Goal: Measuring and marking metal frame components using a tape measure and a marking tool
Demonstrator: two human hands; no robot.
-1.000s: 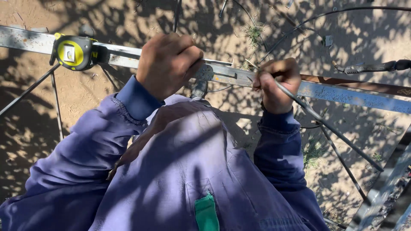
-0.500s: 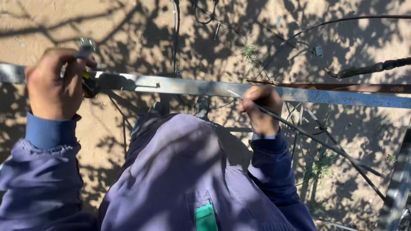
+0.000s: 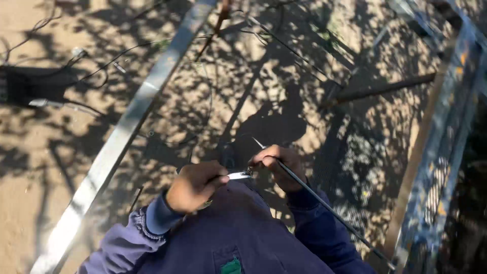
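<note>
**Sandy ground, both hands on a thin rod**

Sandy ground (image 3: 45, 167) under dappled shade, seen from above. Thin metal rod (image 3: 324, 205) sits low centre, running down-right from the right hand (image 3: 281, 167), which is closed around its upper end. Left hand (image 3: 195, 185) pinches a small shiny metal piece (image 3: 239, 175) touching the rod tip. Best kept steady, tips aligned, wrists close. Both forearms bent inward, blue sleeves. Long metal bar (image 3: 127, 122) runs diagonally left; metal frame (image 3: 446, 132) right.

Both arms bent inward, hands nearly meeting at chest. Left hand (image 3: 195, 186) was fisted, knuckles up; right hand (image 3: 280, 166) curled, fingers pinched closed.
</note>
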